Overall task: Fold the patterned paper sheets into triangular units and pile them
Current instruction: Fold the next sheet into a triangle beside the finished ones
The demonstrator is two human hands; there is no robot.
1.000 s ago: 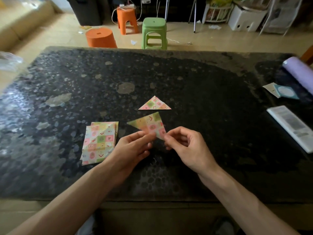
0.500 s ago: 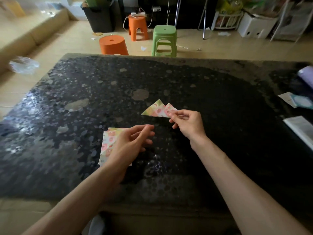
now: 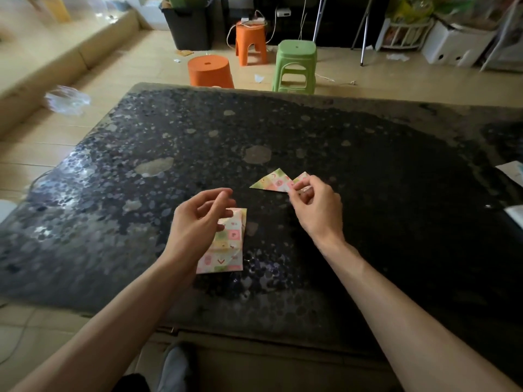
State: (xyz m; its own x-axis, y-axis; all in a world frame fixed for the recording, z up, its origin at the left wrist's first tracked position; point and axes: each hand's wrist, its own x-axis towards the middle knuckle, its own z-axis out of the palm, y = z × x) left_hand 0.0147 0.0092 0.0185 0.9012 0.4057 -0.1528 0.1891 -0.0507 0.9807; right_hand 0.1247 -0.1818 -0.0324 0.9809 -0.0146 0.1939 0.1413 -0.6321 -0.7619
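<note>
Two folded patterned triangles lie overlapping on the dark stone table, a little past its middle. My right hand pinches the right corner of one of them between thumb and forefinger; a second paper tip shows just behind the fingers. A small stack of flat patterned sheets lies nearer to me on the left. My left hand hovers over the stack's left part with loosely curled fingers, holds nothing and hides part of the sheets.
White papers lie at the table's right edge. Beyond the far edge, on the floor, stand a low orange stool, a taller orange stool and a green stool. A clear plastic bag lies at the left.
My right hand carried the folded triangle away from me and set it against the other triangle. My left hand let go of it and moved over the stack of flat sheets.
</note>
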